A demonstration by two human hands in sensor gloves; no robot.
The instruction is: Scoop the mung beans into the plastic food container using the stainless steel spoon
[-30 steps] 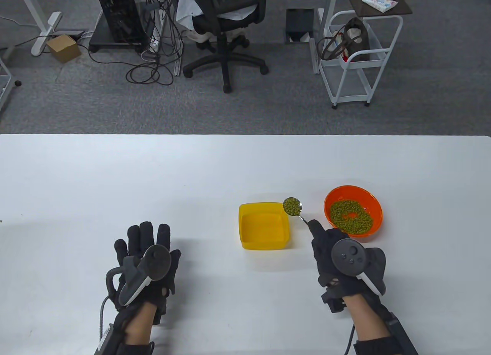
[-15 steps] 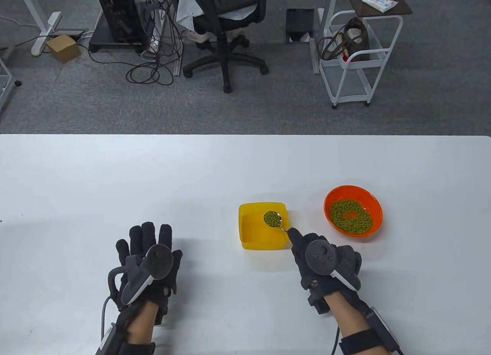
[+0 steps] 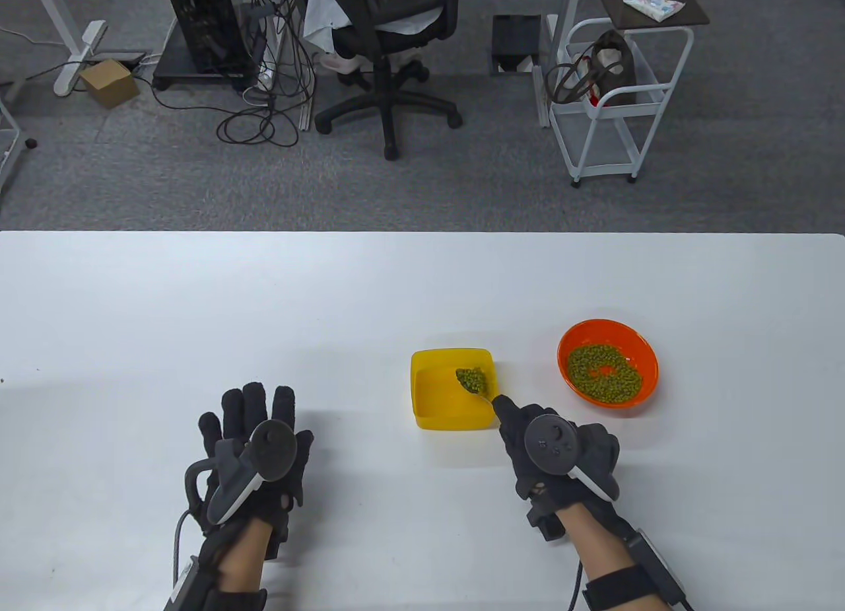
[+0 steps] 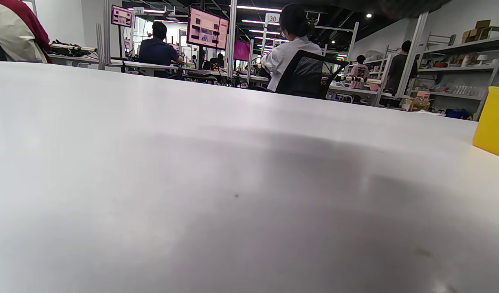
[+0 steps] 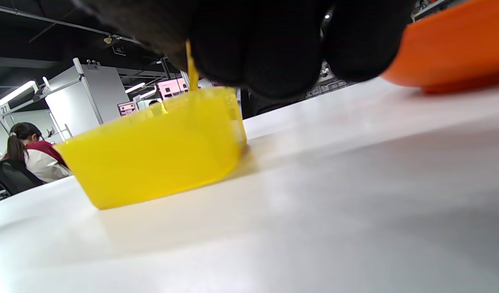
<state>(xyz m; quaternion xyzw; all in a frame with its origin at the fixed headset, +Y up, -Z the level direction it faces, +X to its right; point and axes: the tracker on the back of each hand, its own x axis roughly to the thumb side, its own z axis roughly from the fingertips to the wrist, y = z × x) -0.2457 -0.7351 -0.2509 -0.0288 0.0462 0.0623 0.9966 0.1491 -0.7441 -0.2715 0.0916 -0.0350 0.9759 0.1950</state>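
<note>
A yellow plastic food container (image 3: 429, 399) sits on the white table, also in the right wrist view (image 5: 151, 158) and at the left wrist view's right edge (image 4: 495, 122). An orange bowl (image 3: 643, 350) of mung beans (image 3: 604, 372) stands to its right; its side shows in the right wrist view (image 5: 457, 57). My right hand (image 3: 561, 449) grips the stainless steel spoon (image 3: 480, 390). The spoon's bowl, loaded with beans (image 3: 471, 378), is tilted inside the container's right half. My left hand (image 3: 254, 446) rests flat on the table, fingers spread, holding nothing.
The white table (image 3: 198, 307) stretches wide to the left and back. Beyond its far edge are an office chair (image 3: 386, 56) and a white cart (image 3: 614, 96) on the floor.
My right hand carried the loaded spoon left from beside the orange bowl to over the yellow container, then lowered and tilted it there. The left hand stayed still.
</note>
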